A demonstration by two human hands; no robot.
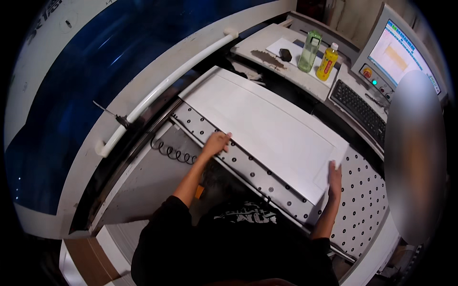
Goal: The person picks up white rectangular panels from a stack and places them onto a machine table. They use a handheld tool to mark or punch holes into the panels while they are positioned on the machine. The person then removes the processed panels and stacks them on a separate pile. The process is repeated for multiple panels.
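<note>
A long white panel [267,129] with a line running along its edges lies slantwise on a white table dotted with black studs [359,193]. My left hand [217,144] is closed at the panel's near long edge, thumb at its rim and the other fingers curled below. At the panel's right end, my right hand [335,178] grips the short edge, with part of the fingers hidden from view. Both forearms reach in from below, in short black sleeves.
Beyond the panel stands a worktop [267,45] with a green bottle [310,51], a yellow bottle [327,63] and a small black object [285,55]. At right are a keyboard [360,110] and a screen [400,52]. A blue-and-white machine with a white rail [167,88] fills the left. A coiled black cable [174,153] hangs near my left arm.
</note>
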